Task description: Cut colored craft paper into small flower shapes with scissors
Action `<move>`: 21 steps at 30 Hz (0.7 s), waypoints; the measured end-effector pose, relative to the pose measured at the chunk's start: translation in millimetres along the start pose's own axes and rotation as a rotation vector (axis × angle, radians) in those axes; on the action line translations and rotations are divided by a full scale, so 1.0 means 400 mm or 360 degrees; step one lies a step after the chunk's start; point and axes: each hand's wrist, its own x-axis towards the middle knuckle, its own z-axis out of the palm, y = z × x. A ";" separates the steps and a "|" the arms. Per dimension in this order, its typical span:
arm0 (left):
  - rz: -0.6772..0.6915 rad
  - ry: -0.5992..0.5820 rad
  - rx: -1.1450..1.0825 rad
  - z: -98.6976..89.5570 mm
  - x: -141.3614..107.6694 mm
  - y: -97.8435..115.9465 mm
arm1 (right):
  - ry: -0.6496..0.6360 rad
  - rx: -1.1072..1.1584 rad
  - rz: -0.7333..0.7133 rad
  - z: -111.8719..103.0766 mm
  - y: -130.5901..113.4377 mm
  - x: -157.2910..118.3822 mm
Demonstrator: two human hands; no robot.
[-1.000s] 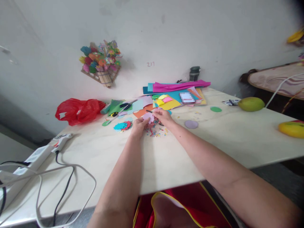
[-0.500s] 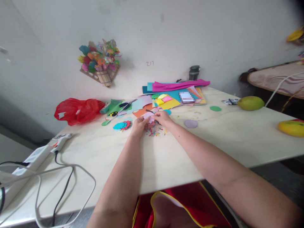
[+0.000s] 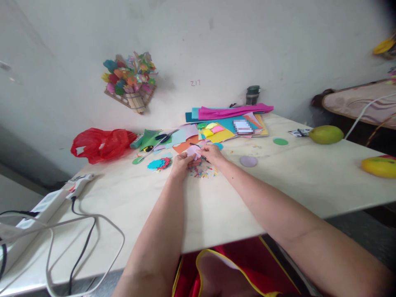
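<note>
A small light purple paper piece (image 3: 193, 152) with a scalloped edge is pinched between the fingers of my left hand (image 3: 182, 164). My right hand (image 3: 211, 153) is closed at the paper's right edge; a thin dark tool shows by its fingers, too small to make out fully. Beneath both hands lie small coloured paper scraps (image 3: 204, 170). Left of them is a stack of scalloped blue and red paper circles (image 3: 159, 164). A plain light purple circle (image 3: 248, 161) lies to the right, and a green circle (image 3: 280, 141) farther back.
Black-handled scissors (image 3: 161, 137) and coloured sheets (image 3: 222, 134) lie at the back. A red plastic bag (image 3: 102, 144) sits at the left, above a power strip (image 3: 43, 208) with loose cables. Two mangoes (image 3: 326, 134) are at the right.
The light purple paper has turned slightly in my fingers. Both hands stay in nearly the same place.
</note>
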 end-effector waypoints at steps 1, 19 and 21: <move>0.0013 0.0012 0.0003 0.001 0.001 -0.001 | -0.0002 -0.0009 -0.0002 -0.004 -0.003 0.002; 0.0213 0.0357 -0.0143 -0.015 0.017 -0.004 | -0.0605 -0.1975 -0.0068 -0.084 -0.103 -0.022; 0.0223 0.0353 -0.0158 -0.019 0.020 -0.007 | -0.0615 -0.1973 -0.0092 -0.087 -0.106 -0.022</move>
